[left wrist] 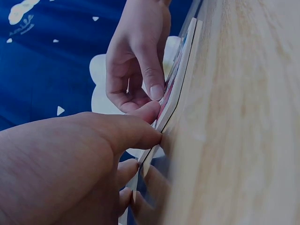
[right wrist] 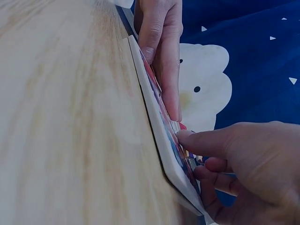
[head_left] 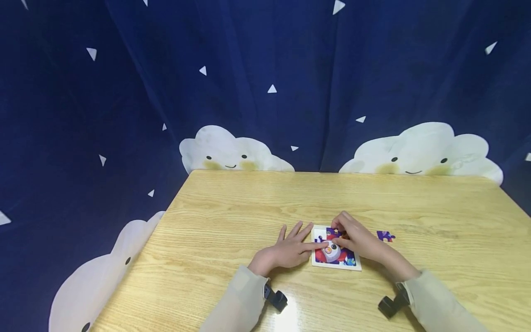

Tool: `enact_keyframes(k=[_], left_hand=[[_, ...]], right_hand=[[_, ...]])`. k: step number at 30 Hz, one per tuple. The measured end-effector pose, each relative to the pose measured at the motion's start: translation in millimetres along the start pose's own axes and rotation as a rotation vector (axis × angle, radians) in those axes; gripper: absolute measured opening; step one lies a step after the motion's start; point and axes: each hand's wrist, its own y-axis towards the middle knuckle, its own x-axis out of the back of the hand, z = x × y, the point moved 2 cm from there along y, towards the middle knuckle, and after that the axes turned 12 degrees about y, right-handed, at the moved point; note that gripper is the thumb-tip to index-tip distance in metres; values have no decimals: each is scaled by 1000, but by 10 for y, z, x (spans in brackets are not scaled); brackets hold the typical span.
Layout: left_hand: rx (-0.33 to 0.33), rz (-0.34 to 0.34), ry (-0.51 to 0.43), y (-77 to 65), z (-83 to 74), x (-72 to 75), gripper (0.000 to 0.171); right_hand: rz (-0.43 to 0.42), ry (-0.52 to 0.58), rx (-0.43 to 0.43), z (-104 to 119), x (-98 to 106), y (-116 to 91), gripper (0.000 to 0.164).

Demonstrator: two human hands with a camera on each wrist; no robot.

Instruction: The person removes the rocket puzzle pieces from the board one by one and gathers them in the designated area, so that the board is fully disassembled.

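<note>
A small jigsaw puzzle in a white-edged tray (head_left: 336,266) lies flat on the table, its picture a white, round-faced figure on purple and red. Bare white tray shows at its upper left corner. From the left, my left hand (head_left: 288,251) reaches over with its index finger straight and touching the picture; its other fingers spread by the tray's left edge. My right hand (head_left: 358,237) bends over the upper right part, thumb and fingertips pinching a puzzle piece (head_left: 336,231) with a star on it. The right wrist view shows that piece mostly hidden behind the right fingers (right wrist: 211,143).
One loose purple puzzle piece (head_left: 386,236) lies on the wooden table (head_left: 232,207) to the right of the tray. A dark blue curtain (head_left: 257,55) with white triangles and smiling clouds hangs behind the table and at its left. Both wrists carry black camera mounts (head_left: 275,299).
</note>
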Motion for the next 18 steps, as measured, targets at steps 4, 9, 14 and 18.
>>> enact_keyframes(k=[4, 9, 14, 18], left_hand=[[2, 0, 1, 3, -2, -7, 50], [-2, 11, -10, 3, -3, -26, 51], [-3, 7, -3, 0, -2, -22, 50], [-5, 9, -3, -1, -3, -10, 50]], right_hand=[[19, 9, -29, -10, -1, -2, 26], [13, 20, -26, -26, -15, -14, 27], [-3, 3, 4, -40, -23, -23, 27], [-5, 3, -5, -32, -13, -24, 25]])
